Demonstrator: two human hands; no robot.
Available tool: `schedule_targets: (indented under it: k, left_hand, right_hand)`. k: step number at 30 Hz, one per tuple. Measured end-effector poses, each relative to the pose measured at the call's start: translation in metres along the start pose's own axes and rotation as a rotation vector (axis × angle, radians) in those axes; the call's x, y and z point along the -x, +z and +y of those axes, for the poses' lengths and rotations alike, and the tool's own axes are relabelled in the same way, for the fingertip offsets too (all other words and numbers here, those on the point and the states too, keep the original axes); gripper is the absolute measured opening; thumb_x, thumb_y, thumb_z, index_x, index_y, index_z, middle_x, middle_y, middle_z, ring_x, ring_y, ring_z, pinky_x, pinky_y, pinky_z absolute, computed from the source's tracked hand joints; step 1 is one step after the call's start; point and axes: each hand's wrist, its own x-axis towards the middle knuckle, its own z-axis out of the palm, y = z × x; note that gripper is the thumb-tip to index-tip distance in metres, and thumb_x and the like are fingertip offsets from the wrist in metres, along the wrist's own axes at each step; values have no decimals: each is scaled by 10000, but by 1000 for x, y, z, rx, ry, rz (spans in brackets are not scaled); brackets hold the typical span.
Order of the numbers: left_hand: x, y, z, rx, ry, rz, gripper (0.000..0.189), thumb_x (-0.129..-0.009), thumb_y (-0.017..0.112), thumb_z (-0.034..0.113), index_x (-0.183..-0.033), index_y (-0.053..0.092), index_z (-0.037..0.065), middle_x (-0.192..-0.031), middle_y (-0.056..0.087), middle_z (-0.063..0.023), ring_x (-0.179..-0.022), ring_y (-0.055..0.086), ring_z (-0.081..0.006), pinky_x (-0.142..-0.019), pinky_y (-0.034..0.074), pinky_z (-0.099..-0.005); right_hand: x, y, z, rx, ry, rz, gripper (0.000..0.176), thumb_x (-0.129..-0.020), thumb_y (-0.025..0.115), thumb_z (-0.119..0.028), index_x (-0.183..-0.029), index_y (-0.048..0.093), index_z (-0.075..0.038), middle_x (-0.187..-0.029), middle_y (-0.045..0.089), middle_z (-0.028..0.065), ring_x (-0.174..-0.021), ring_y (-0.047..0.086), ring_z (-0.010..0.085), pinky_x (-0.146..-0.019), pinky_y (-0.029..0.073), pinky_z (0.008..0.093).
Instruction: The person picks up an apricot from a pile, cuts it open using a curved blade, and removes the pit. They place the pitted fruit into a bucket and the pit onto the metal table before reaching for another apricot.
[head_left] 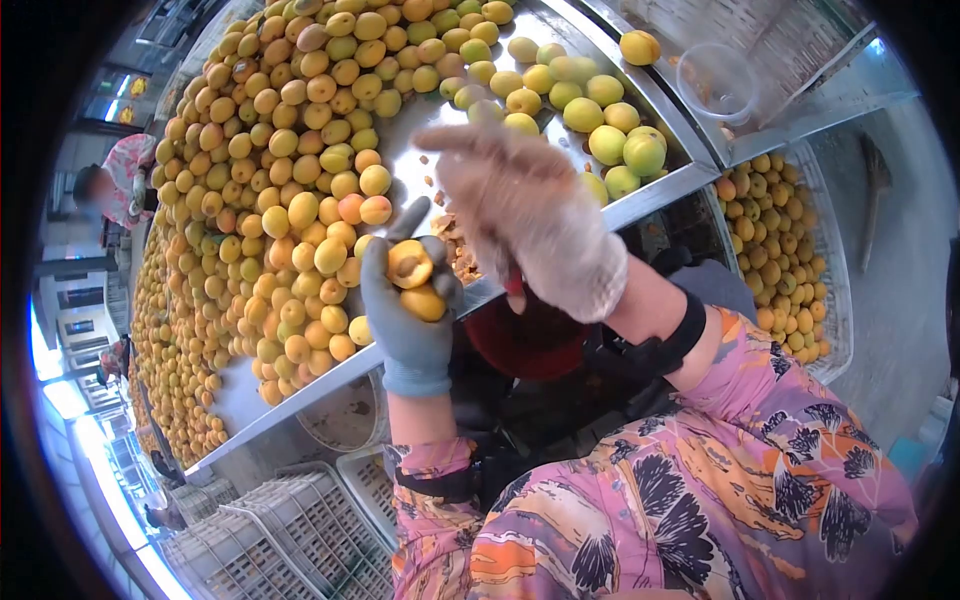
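My left hand, in a grey glove, is closed round a split apricot. Its cut face shows a brown hollow with what looks like the pit, and the other part lies just below it in the fingers. To the right, my right hand wears a pale, brown-stained glove and is smeared by motion above the metal table. A small reddish tip shows under its palm; I cannot make out what it belongs to. Torn orange apricot scraps lie on the table between the hands.
Whole apricots are heaped over the metal table, with greener ones at right. Below its edge is a dark red container. A crate of apricots stands right, stacked crates lower left. Another person is at far left.
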Motion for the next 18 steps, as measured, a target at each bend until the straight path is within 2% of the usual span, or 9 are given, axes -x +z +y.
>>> schedule_targets:
  k: [2, 3, 8, 10, 11, 12, 15, 16, 18]
  left_hand:
    - [2, 21, -9, -325, -48, 197, 552, -1020, 308, 408, -1264, 529, -35, -755, 553, -25, -576, 475, -82, -496, 372, -211]
    - [2, 20, -12, -352, -82, 155, 583, -1018, 296, 444, -1221, 562, -33, -721, 559, -37, -554, 480, -89, -484, 376, -215]
    - [7, 32, -18, -516, -161, 201, 534, -1026, 304, 452, -1046, 590, 1, -730, 585, -61, -519, 481, -103, -480, 387, -218]
    - [8, 38, -18, -434, -300, 184, 513, -1027, 312, 457, -1016, 577, 18, -751, 597, -73, -519, 484, -109, -486, 398, -221]
    - [11, 39, -19, -520, -238, 111, 490, -1031, 329, 441, -1043, 569, 14, -781, 609, -69, -547, 511, -99, -490, 414, -216]
    - [12, 36, -20, -522, -240, 109, 490, -1031, 329, 441, -1043, 569, 14, -781, 609, -69, -547, 511, -99, -490, 414, -216]
    - [13, 28, -24, -689, -178, 28, 465, -1037, 344, 419, -1040, 557, 6, -804, 618, -56, -584, 541, -85, -491, 421, -201]
    - [14, 29, -26, -745, -113, 1, 390, -1033, 370, 349, -1056, 554, 6, -803, 615, -45, -598, 551, -79, -489, 422, -196]
    - [15, 33, -27, -800, -46, -26, 317, -1029, 396, 278, -1072, 551, 6, -802, 611, -35, -612, 561, -74, -487, 424, -191]
  right_hand:
    - [-13, -12, 4, -126, -211, 42, 407, -997, 513, -342, -1140, 556, 36, -535, 471, -1, -392, 422, 109, -445, 409, 266]
    - [-16, -15, 4, -169, -229, 79, 436, -997, 484, -419, -1072, 572, 1, -558, 468, -4, -415, 408, 115, -434, 382, 266]
    - [-13, -17, 0, -324, -198, 214, 413, -979, 507, -461, -981, 593, -57, -591, 463, -1, -467, 422, 116, -443, 373, 271]
    - [-14, -18, 2, -293, -261, 223, 408, -973, 513, -474, -963, 596, -74, -583, 477, -1, -466, 441, 119, -454, 393, 254]
    - [-12, -18, 4, -258, -280, 227, 360, -986, 514, -433, -1034, 589, -84, -694, 551, 19, -521, 505, 119, -487, 440, 250]
    - [-11, -18, 5, -259, -282, 231, 360, -986, 514, -433, -1034, 589, -84, -694, 551, 19, -521, 505, 119, -487, 440, 250]
    - [-9, -16, 7, -225, -289, 257, 283, -1016, 500, -272, -1202, 532, -61, -977, 588, 41, -676, 577, 97, -558, 489, 245]
    - [-8, -16, 7, -225, -288, 258, 283, -1016, 500, -272, -1202, 532, -61, -977, 588, 41, -676, 577, 97, -558, 489, 245]
    - [-6, -17, 8, -534, -292, 4, 170, -957, 615, -226, -1013, 636, -66, -828, 645, 1, -691, 603, 41, -569, 488, 164]
